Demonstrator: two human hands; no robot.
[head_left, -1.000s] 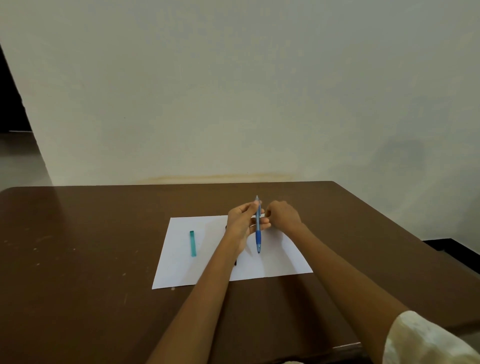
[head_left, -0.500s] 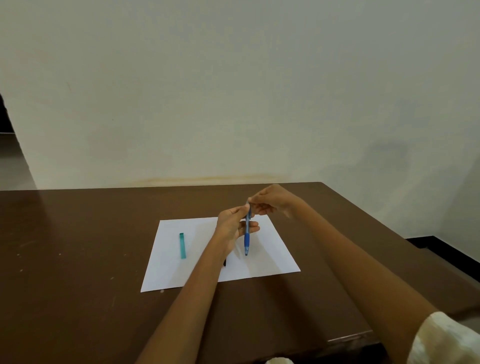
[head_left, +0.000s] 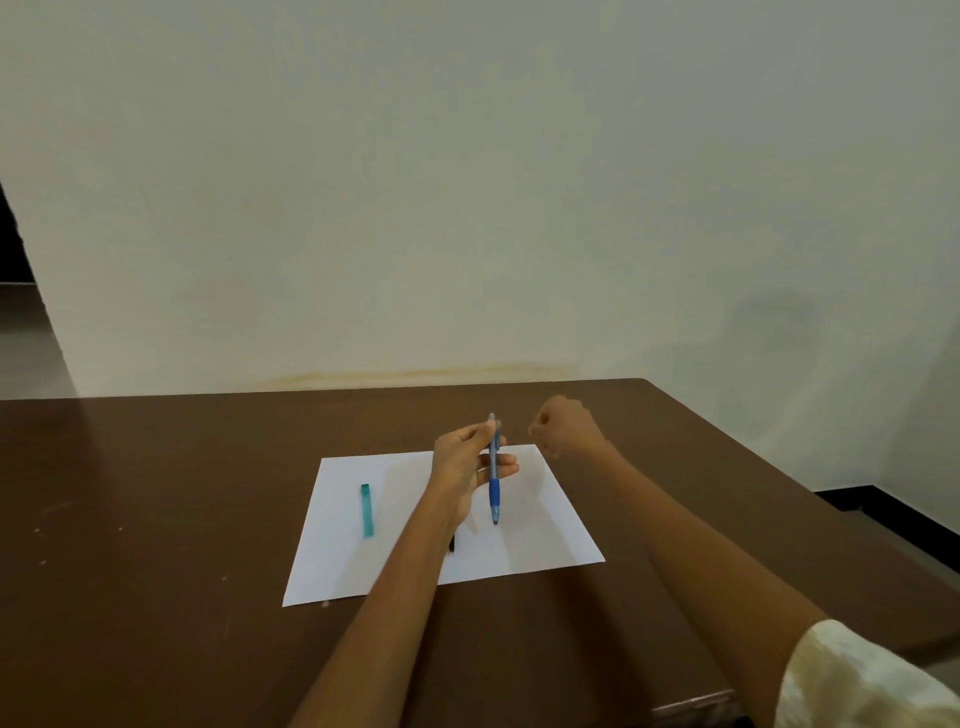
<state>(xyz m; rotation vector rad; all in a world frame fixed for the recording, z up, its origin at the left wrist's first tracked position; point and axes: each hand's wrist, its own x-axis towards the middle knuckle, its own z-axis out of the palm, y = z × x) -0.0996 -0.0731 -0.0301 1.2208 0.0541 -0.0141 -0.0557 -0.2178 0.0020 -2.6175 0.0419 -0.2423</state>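
Left grip (head_left: 462, 462) pinches the pen (head_left: 494, 491) over blank paper (head_left: 545, 519). Right grip (head_left: 566, 428), at two o'clock, is curled; I cannot tell if it holds anything. Writing seems still to do.

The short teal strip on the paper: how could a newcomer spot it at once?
Start at the dark brown table, then find the white sheet of paper lying on it. The short teal strip lies flat on the sheet's left part, touched by nothing, whereas the blue pen is held upright by the left hand.
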